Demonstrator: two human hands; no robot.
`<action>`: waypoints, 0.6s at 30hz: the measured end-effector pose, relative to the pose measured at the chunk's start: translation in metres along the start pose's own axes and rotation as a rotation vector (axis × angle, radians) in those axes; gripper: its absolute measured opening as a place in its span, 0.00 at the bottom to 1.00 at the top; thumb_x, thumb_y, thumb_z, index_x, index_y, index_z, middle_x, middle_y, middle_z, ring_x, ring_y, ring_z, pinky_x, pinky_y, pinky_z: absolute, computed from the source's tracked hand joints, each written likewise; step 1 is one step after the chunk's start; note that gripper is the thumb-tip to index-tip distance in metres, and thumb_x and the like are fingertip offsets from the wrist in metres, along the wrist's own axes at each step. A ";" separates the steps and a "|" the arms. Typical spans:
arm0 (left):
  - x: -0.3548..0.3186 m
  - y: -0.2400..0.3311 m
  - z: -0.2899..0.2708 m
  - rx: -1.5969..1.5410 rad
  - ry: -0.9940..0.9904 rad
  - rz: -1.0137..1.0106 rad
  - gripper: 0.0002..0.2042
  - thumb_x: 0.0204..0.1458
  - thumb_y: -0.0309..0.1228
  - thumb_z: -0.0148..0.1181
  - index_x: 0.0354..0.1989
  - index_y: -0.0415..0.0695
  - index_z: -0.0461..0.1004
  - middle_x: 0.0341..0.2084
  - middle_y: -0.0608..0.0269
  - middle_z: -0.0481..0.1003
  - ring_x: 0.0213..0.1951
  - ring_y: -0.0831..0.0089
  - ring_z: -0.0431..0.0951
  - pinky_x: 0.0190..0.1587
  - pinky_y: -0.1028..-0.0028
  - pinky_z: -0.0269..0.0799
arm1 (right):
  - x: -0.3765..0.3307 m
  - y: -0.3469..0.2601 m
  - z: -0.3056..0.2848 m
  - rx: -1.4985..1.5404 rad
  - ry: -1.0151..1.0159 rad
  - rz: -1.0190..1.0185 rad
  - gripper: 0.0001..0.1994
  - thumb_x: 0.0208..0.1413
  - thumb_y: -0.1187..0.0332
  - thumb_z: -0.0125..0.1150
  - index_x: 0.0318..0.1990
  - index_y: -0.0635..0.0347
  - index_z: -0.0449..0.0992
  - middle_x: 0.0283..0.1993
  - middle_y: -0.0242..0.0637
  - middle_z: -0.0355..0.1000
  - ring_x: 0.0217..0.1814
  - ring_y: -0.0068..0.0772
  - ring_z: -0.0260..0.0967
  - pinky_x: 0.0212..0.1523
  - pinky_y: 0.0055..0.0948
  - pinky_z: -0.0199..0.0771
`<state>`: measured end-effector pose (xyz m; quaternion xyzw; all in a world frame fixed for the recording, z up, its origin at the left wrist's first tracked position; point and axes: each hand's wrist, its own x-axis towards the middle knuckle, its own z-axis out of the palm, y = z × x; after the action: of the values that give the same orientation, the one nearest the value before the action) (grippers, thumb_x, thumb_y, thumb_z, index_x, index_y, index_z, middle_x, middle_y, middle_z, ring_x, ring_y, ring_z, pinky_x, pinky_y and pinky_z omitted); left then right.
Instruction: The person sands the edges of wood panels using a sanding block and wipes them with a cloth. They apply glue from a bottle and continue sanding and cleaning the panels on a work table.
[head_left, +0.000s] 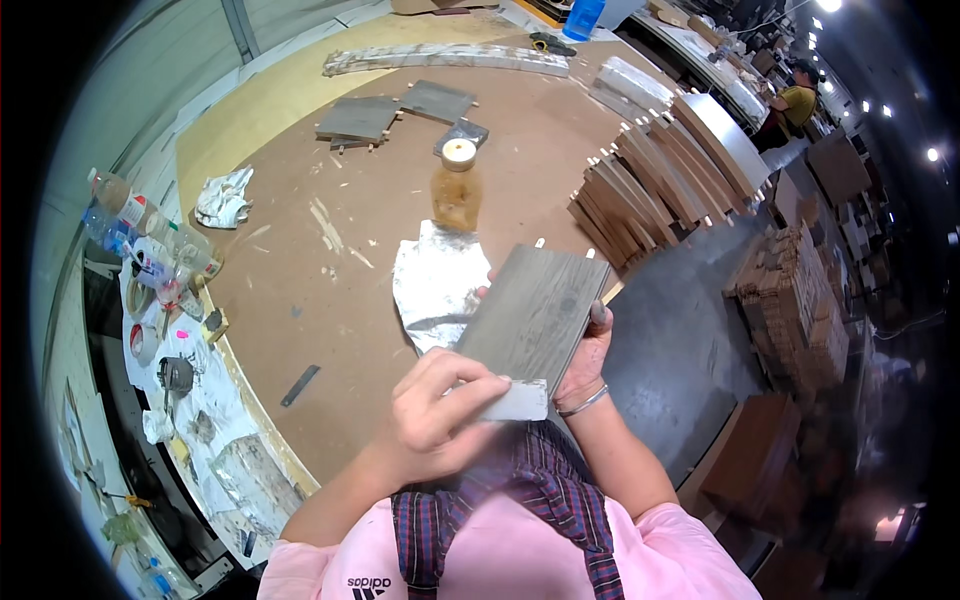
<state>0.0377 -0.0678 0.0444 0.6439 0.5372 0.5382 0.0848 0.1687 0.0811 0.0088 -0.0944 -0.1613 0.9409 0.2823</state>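
Note:
My right hand (588, 358) holds a grey wood-grain board (535, 300) from its right side and underneath, tilted above the table's near edge. Two pale dowels stick out of the board's far end. My left hand (432, 412) is closed around a pale grey rectangular block (522, 401), which lies against the board's near end. Whether the block touches the board's face or its edge, I cannot tell. Just left of the board lies a white cloth (435, 270). Behind the cloth stands a bottle of amber liquid (456, 198) with a pale top.
Grey doweled boards (357, 118) lie farther back on the brown table (300, 270). A row of brown doweled panels (650, 180) leans at the right edge. Plastic bottles (160, 225) crowd the left side. Stacked cardboard (790, 300) and a person (795, 105) are at right.

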 end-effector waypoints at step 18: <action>-0.034 -0.040 -0.030 0.043 0.139 -0.339 0.18 0.37 0.18 0.64 0.41 0.36 0.78 0.35 0.55 0.75 0.34 0.67 0.76 0.38 0.72 0.73 | -0.007 -0.007 0.007 0.045 -0.036 -0.028 0.54 0.36 0.42 0.64 0.72 0.59 0.49 0.71 0.56 0.51 0.72 0.61 0.51 0.69 0.60 0.53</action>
<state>-0.0047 -0.0925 0.0083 0.5071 0.6539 0.5478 0.1230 0.1757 0.0809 0.0178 -0.0690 -0.1463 0.9419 0.2945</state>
